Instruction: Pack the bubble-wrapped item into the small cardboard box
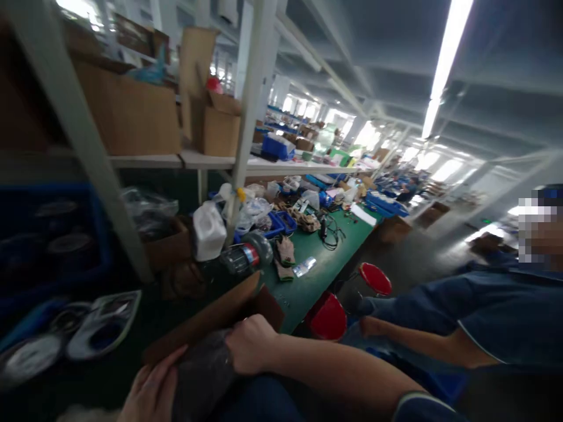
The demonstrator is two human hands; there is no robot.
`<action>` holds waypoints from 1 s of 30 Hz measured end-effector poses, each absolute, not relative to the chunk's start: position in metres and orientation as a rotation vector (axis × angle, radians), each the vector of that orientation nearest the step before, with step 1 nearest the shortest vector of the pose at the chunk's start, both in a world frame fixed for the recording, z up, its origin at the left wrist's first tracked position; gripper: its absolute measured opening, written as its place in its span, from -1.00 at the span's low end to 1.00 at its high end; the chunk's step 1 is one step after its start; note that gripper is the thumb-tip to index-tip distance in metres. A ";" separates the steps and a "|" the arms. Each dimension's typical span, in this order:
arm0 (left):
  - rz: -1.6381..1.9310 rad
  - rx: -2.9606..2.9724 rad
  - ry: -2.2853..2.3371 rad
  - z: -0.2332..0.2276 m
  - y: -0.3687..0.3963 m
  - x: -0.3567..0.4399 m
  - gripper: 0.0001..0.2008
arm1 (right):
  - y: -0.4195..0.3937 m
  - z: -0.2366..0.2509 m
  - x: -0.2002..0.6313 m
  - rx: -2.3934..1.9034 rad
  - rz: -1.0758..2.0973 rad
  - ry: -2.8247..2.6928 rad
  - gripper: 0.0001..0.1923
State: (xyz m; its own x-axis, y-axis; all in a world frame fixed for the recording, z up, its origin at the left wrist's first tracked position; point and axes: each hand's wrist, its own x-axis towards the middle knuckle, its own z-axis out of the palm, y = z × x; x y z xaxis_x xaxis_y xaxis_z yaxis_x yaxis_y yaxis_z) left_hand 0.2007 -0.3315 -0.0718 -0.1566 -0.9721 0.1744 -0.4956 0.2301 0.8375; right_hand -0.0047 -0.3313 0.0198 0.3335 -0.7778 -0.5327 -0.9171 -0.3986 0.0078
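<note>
At the bottom of the head view, a dark grey sheet, perhaps a plastic bag (204,366), lies between my hands. My right hand (253,346) is closed in a fist on its right edge. On its left side rests my left hand (152,384), fingers together and bent against the sheet and the lower corner of a cardboard flap; its grip is partly hidden. The open cardboard box (211,313) stands tilted just beyond both hands, its inside mostly hidden. Motion blurs this area.
A green worktable (316,258) runs away ahead, bearing gloves (287,251), a large plastic bottle (248,255), a white jug (209,231) and black cables (329,231). A shelf post (246,117) rises close by. Red stools (329,316) and a co-worker (497,310) are at right.
</note>
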 end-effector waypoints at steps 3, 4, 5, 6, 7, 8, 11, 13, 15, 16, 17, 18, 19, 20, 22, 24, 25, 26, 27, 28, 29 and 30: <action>-0.831 1.438 -1.851 -0.067 -0.320 0.199 -0.58 | -0.327 0.043 0.003 -2.452 0.262 1.620 -0.85; -0.851 1.451 -1.864 -0.063 -0.320 0.197 -0.56 | -0.327 0.050 0.001 -2.460 0.140 1.635 -0.88; -0.896 1.476 -1.856 -0.058 -0.322 0.195 -0.54 | -0.327 0.057 -0.002 -2.445 0.034 1.649 -0.92; -0.917 1.505 -1.836 -0.053 -0.325 0.194 -0.53 | -0.326 0.065 -0.007 -2.408 -0.077 1.670 -0.94; -0.926 1.514 -1.824 -0.047 -0.328 0.193 -0.53 | -0.326 0.074 -0.013 -2.367 -0.180 1.690 -0.95; -0.910 1.518 -1.813 -0.041 -0.333 0.194 -0.52 | -0.325 0.083 -0.019 -2.338 -0.269 1.702 -0.95; -0.778 1.488 -1.832 -0.028 -0.351 0.201 -0.51 | -0.321 0.116 -0.035 -2.336 -0.479 1.718 -0.95; -0.717 1.487 -1.858 -0.026 -0.366 0.208 -0.50 | -0.320 0.139 -0.043 -2.325 -0.564 1.765 -0.92; -0.714 1.507 -1.875 -0.031 -0.380 0.215 -0.50 | -0.322 0.159 -0.049 -2.227 -0.607 1.841 -0.91; -0.729 1.529 -1.871 -0.034 -0.387 0.219 -0.51 | -0.323 0.168 -0.051 -2.168 -0.612 1.880 -0.91; -0.750 1.549 -1.865 -0.038 -0.392 0.222 -0.52 | -0.326 0.176 -0.054 -2.115 -0.611 1.911 -0.91; -0.769 1.562 -1.862 -0.039 -0.395 0.226 -0.52 | -0.329 0.183 -0.056 -2.075 -0.616 1.935 -0.90; -0.772 1.571 -1.863 -0.039 -0.395 0.229 -0.53 | -0.332 0.190 -0.059 -2.047 -0.620 1.954 -0.89; -0.736 1.578 -1.860 -0.035 -0.392 0.231 -0.55 | -0.336 0.195 -0.062 -2.018 -0.621 1.976 -0.88; -0.527 1.575 -1.802 -0.020 -0.378 0.232 -0.58 | -0.343 0.203 -0.070 -1.919 -0.630 2.006 -0.85; -0.306 1.528 -1.645 0.003 -0.352 0.224 -0.65 | -0.348 0.209 -0.079 -1.768 -0.659 1.970 -0.87; -0.321 1.485 -1.553 0.013 -0.337 0.215 -0.69 | -0.351 0.211 -0.085 -1.687 -0.689 1.931 -0.88; -0.469 1.422 -1.484 0.022 -0.322 0.202 -0.73 | -0.352 0.212 -0.091 -1.610 -0.730 1.884 -0.87; -0.780 1.342 -1.432 0.027 -0.310 0.184 -0.72 | -0.353 0.213 -0.097 -1.539 -0.777 1.840 -0.84; -1.178 1.244 -1.380 0.030 -0.301 0.163 -0.68 | -0.354 0.215 -0.104 -1.474 -0.827 1.800 -0.80; -1.558 1.084 -1.304 0.029 -0.295 0.139 -0.59 | -0.355 0.216 -0.112 -1.418 -0.876 1.767 -0.78; -1.831 0.908 -1.203 0.027 -0.294 0.113 -0.49 | -0.356 0.217 -0.120 -1.382 -0.916 1.739 -0.76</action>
